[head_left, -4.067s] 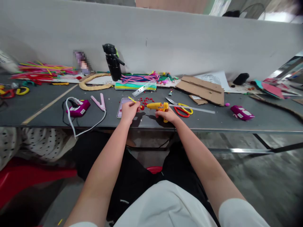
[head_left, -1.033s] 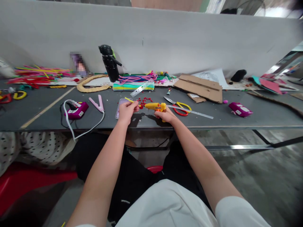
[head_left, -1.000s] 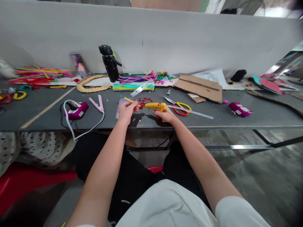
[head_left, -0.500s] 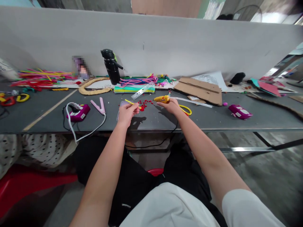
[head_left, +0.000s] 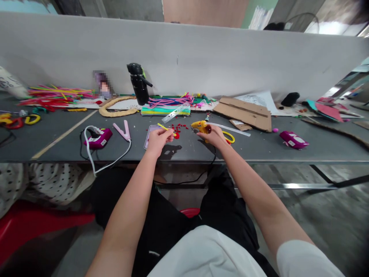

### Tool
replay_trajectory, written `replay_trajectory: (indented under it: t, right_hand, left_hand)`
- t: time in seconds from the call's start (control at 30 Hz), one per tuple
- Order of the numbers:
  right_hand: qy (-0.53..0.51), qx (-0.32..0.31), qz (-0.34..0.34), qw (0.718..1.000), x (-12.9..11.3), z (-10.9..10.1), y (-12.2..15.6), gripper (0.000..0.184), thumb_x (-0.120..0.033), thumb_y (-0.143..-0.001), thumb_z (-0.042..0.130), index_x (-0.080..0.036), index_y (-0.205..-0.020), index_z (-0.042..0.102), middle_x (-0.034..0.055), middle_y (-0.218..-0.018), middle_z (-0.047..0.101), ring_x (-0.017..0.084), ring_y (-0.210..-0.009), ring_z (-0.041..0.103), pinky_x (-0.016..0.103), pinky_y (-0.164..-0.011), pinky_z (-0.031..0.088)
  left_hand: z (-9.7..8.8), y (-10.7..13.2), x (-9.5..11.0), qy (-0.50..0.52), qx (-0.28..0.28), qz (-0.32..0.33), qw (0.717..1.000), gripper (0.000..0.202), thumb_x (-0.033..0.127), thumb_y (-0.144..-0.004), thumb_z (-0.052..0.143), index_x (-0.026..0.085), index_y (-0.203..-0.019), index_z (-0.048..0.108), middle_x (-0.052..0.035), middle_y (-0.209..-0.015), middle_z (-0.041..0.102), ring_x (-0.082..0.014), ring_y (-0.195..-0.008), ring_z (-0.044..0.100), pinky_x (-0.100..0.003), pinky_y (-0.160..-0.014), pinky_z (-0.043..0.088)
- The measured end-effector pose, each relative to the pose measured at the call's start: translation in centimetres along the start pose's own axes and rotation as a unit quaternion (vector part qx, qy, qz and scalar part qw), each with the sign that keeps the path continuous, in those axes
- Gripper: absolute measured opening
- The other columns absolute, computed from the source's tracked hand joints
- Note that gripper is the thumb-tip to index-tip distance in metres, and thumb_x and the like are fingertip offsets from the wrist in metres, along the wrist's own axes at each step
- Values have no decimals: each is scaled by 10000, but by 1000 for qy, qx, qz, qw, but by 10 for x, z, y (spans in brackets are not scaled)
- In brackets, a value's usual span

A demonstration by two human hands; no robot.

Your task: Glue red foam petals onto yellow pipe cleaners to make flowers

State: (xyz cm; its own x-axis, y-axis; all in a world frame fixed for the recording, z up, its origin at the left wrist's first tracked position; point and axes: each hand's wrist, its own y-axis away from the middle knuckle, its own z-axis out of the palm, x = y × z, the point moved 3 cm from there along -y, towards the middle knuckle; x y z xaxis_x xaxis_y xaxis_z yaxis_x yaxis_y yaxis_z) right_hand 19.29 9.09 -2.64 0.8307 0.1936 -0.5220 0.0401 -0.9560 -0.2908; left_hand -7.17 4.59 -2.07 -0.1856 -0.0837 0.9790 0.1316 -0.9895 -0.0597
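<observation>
Yellow on its body, our glue gun (head_left: pixel 198 125) sat clamped in our right hand (head_left: pixel 215 136) over the table (head_left: pixel 188 153), long axis sideways, nozzle leftward. Our left hand (head_left: pixel 159 140) pinched a yellow stem (head_left: pixel 163 126), slanting down rightward to its red tip (head_left: pixel 177 135), near red scraps (head_left: pixel 179 126).

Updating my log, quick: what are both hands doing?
Left hand: closed, holding a thin yellow stick.
Right hand: closed, holding the yellow glue gun.

From my head, the one camera looks forward and down, over my lap (head_left: pixel 161 227) to the tabletop (head_left: pixel 259 149) just beyond; my left hand (head_left: pixel 158 141) and right hand (head_left: pixel 213 136) sit mid-frame, and the pale partition (head_left: pixel 230 57) backs the wide view.
</observation>
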Motion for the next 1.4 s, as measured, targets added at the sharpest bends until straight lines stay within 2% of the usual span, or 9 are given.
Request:
replay_trajectory:
  t: [0.1,0.27,0.37,0.43,0.53,0.63,0.8,1.13,1.4]
  right_hand:
    - [-10,29,13,999,4,-6,15,522,-588,-711,720,-171,-1018,659,103,-962,682,248,-824,606,358,-725,450]
    - [11,67,-17,998,1,-5,40,408,-500,-766,689,-182,-1018,648,111,-1029,663,278,-951,599,398,-827,452]
    - [35,144,-22,989,-10,-7,59,360,-483,-816,639,-196,-1033,636,136,-1122,639,334,-1088,548,476,-915,408]
    - [-6,160,-67,985,-24,-6,70,253,-426,-885,561,-198,-960,639,132,-1081,646,310,-1077,550,459,-940,400]
    - [-151,46,-142,977,-52,5,72,265,-423,-935,499,-211,-961,656,102,-970,676,237,-926,598,361,-848,460]
    - [-281,-10,-88,956,-71,19,53,338,-491,-915,509,-201,-965,676,70,-924,700,200,-814,609,308,-722,472]
    - [-358,-70,-50,930,-88,40,18,382,-535,-806,625,-163,-797,709,29,-720,655,155,-672,540,275,-627,411]
    - [-387,-90,13,918,-81,56,12,288,-437,-711,680,-151,-736,698,-6,-607,587,109,-554,457,261,-551,368]
    - [-395,-106,16,912,-76,60,16,284,-434,-723,673,-152,-755,695,-5,-623,613,101,-562,460,247,-557,375]
  left_hand:
    - [0,-1,-2,-4,-5,4,1000,253,326,-660,820,110,-774,755,-70,-709,713,-113,-599,601,-264,-626,518]
    - [-1,-3,-7,-15,-17,7,1000,270,349,-660,819,114,-774,750,-82,-760,725,-113,-615,604,-265,-637,522]
    - [-1,-4,-8,-23,-23,9,999,286,362,-660,818,116,-787,748,-78,-763,722,-112,-617,601,-263,-639,518]
    - [-1,-4,-9,-32,-27,11,999,309,382,-659,820,116,-799,748,-74,-755,716,-116,-625,604,-264,-643,516]
    - [0,-4,-10,-50,-34,15,998,359,425,-655,822,121,-833,750,-70,-754,713,-133,-648,617,-275,-659,517]
    - [1,-3,-9,-78,-42,26,996,372,458,-657,815,128,-814,742,-60,-734,704,-149,-652,617,-283,-663,508]
    - [2,1,-1,-148,-63,64,985,278,419,-722,758,145,-764,736,-39,-693,685,-158,-633,605,-278,-641,485]
    - [2,-1,-4,-246,-101,110,958,203,351,-761,700,156,-772,755,-34,-639,681,-175,-596,593,-274,-585,431]
    - [4,-1,-6,-273,-101,133,948,218,371,-780,684,164,-734,738,-41,-644,682,-182,-603,589,-279,-589,407]
